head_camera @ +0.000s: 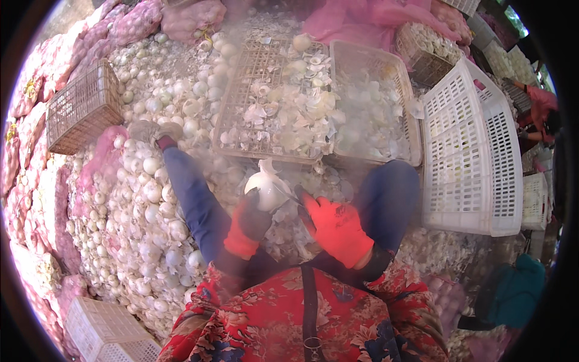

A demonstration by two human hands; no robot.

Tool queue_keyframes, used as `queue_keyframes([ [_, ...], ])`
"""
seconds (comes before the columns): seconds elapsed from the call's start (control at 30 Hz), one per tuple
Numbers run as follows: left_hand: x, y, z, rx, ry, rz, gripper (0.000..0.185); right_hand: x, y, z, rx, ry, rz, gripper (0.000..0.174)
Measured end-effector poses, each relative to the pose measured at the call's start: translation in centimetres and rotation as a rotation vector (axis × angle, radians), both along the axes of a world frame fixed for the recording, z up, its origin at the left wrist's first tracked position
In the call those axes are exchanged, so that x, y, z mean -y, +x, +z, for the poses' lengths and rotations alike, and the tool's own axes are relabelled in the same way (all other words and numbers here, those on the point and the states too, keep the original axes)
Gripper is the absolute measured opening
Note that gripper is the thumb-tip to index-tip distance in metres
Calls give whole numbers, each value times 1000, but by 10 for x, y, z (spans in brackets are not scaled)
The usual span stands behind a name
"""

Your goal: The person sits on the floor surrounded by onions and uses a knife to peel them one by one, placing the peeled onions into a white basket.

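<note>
A white onion (266, 190) with loose papery skin sticking up at its top is gripped from below by my left hand (249, 224), in an orange and dark work glove. My right hand (337, 226), gloved alike, is closed around a small knife (289, 194). Its thin blade points left and lies at the right side of the onion; whether it is cutting in cannot be made out. Most of the knife's handle is hidden by the glove. Just beyond both hands, onion skins (312, 106) lie heaped on an upturned plastic crate (244, 68).
A shallow crate of skins (411, 122) adjoins it. On the right stands a tall white crate (457, 158). Loose onions (154, 226) cover the ground at left, with a brown crate (83, 108) and net sacks (31, 167) beyond. Another person (540, 108) is at far right.
</note>
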State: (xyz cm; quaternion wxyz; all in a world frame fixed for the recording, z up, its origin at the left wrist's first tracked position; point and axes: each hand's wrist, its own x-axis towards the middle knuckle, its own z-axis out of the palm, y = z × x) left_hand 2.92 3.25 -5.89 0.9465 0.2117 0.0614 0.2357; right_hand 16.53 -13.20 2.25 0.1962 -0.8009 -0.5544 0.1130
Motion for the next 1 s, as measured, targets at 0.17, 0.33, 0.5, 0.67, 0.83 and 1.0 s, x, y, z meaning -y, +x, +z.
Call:
queue_keyframes([
  [0.17,-2,0,-13,-664,487,267,63,-2,-3,10,-264,129,-4,48],
  [0.33,8,11,-8,-567,205,255,59,1,11,11,-341,160,44,45],
  [0.5,8,5,11,-488,90,115,56,2,8,12,-50,61,36,43],
  [0.67,3,6,25,-502,211,145,66,-10,13,-1,-363,129,-35,43],
  [0.83,-2,11,31,-549,414,138,78,-24,0,-25,-252,168,-131,36],
  [1.0,-3,9,32,-607,1102,136,103,-25,25,-36,-1338,66,-392,32],
])
